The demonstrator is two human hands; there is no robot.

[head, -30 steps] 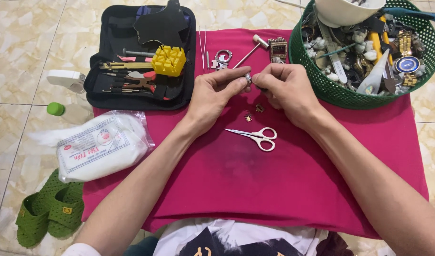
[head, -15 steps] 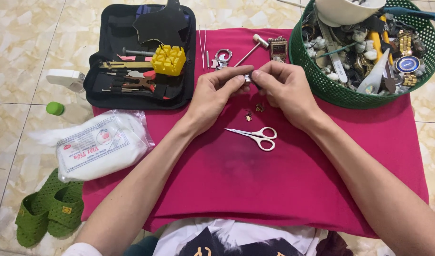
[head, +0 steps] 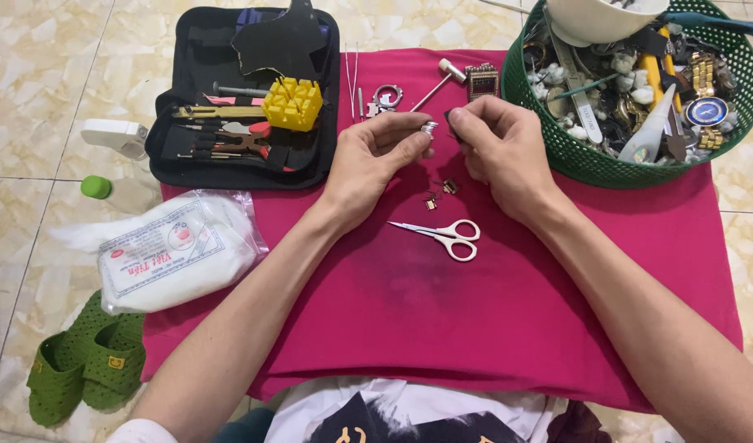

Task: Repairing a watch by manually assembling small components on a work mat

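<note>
Hands meet above the far half of a magenta cloth (head: pixel 491 328) spread on the tiled floor. The left hand (head: pixel 372 164) pinches a small silvery ring-shaped part (head: pixel 429 128) between thumb and forefinger, fingers narrowed on it. The right hand (head: pixel 499 152) is closed on a small dark piece (head: pixel 452 117) at its fingertips, just beside the silvery part; what that piece is cannot be told. Compared with half a second ago the two hands have drawn slightly apart: earlier the fingertips were pressed together over the part, now a narrow gap shows between them and the silvery part sits clear in the left fingers. Small white-handled scissors (head: pixel 446 235) lie on the cloth near the wrists, unmoved, and two tiny brown bits (head: pixel 439 193) rest between scissors and hands as before. A black tool case (head: pixel 245 98) with a yellow block (head: pixel 292 103) lies open to the left, a green basket (head: pixel 573 152) of watch parts to the right, a bag of cotton wool (head: pixel 175 254) at the cloth's left edge
</note>
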